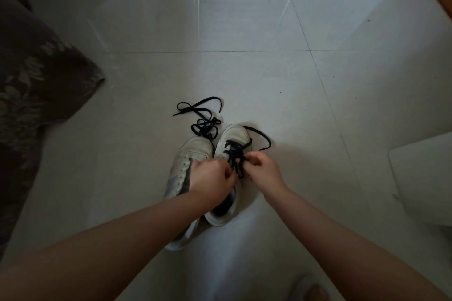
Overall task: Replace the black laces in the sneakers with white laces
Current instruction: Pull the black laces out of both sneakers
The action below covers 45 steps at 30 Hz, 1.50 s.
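- While both sneakers sit side by side at lower centre of the frame, toes pointing up-frame, only the right sneaker (pixel 228 154) still carries a black lace (pixel 236 154); placement keeps the eyelets facing the person, within reach of both hands.
- Left sneaker (pixel 188 161) looks already stripped: bare eyelet row showing, no lace visible in it.
- Removed black lace (pixel 204 118) lies loose in a heap on the tiled floor (pixel 244 32) just above the toes, likely dumped there to stay clear of the work.
- One free end of the threaded lace loops out to the right of the right sneaker's toe, so I judge the upper rows are already loosened.
- Left hand (pixel 211 176): fingers curled, tips at the lace crossings mid-shoe. Looks like a pinch on the lace, though the exact contact is hidden by the knuckles. It also overlaps the left sneaker's tongue area.
- Right hand (pixel 263 166): fingers curled tight, thumb and forefinger pinching a strand of the same lace on the right side of the eyelets.
- Judgement: mid-unlacing of the second shoe; roughly halfway through removal.
- No white laces in view.
- Patterned brown fabric (pixel 36 76) at left edge, a pale object (pixel 425 178) at right edge.
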{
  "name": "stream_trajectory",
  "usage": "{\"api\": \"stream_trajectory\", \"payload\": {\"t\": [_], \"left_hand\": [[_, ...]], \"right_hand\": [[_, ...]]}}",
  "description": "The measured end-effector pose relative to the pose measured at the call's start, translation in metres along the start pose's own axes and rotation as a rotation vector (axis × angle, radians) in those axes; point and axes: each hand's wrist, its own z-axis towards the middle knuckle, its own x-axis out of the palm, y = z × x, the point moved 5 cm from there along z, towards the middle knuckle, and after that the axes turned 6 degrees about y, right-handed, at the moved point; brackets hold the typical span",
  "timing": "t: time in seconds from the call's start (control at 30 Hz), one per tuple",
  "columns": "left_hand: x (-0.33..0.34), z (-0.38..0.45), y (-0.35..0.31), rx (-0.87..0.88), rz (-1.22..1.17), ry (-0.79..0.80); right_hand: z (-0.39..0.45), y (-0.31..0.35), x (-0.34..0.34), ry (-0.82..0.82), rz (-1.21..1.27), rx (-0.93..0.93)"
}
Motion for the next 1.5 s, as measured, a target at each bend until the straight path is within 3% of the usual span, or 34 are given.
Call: {"api": "stream_trajectory", "payload": {"t": [0.17, 0.37, 0.43, 0.53, 0.6, 0.67, 0.73, 0.8, 0.87, 1.0, 1.2, 1.3, 1.43, 1.5], "left_hand": [[-0.001, -0.001, 0.0, 0.002, 0.012, 0.003], [0.001, 0.0, 0.002, -0.007, -0.008, 0.022], [0.001, 0.0, 0.002, -0.003, -0.009, 0.015], [0.0, -0.002, 0.001, -0.001, -0.008, 0.01], [-0.001, -0.002, 0.0, 0.001, -0.01, 0.003], [0.0, -0.001, 0.0, 0.0, -0.015, -0.001], [0.0, -0.001, 0.0, -0.004, -0.012, -0.002], [-0.001, -0.001, 0.0, -0.003, -0.002, -0.008], [-0.002, -0.001, -0.001, -0.004, 0.005, -0.008], [-0.001, 0.0, 0.0, -0.009, 0.011, -0.002], [-0.002, -0.001, -0.001, -0.01, 0.001, -0.002], [-0.003, -0.001, -0.001, -0.011, 0.008, 0.011], [-0.002, -0.001, 0.0, 0.001, 0.018, 0.014], [-0.001, -0.002, 0.0, 0.002, 0.017, 0.005]], "right_hand": [[0.004, 0.003, -0.005, -0.006, -0.252, -0.076], [0.02, 0.013, -0.076, -0.334, 0.074, -0.037], [0.025, 0.005, -0.091, -0.331, 0.028, 0.025], [0.025, -0.011, -0.09, -0.238, -0.245, 0.089], [0.015, -0.005, -0.087, -0.303, -0.421, -0.056], [-0.005, 0.017, -0.069, -0.315, -0.554, -0.396], [-0.021, 0.03, -0.035, -0.11, -0.691, -0.664], [-0.029, 0.029, -0.007, 0.068, -0.866, -0.792], [-0.026, 0.027, 0.003, 0.067, -1.037, -0.85], [-0.016, 0.032, 0.002, -0.056, -1.16, -0.849], [-0.013, 0.034, 0.004, -0.083, -1.279, -0.845], [-0.016, 0.035, -0.009, -0.096, -1.149, -0.822], [-0.009, 0.035, -0.06, -0.339, -0.851, -0.568], [-0.004, 0.033, -0.079, -0.4, -0.817, -0.475]]}}
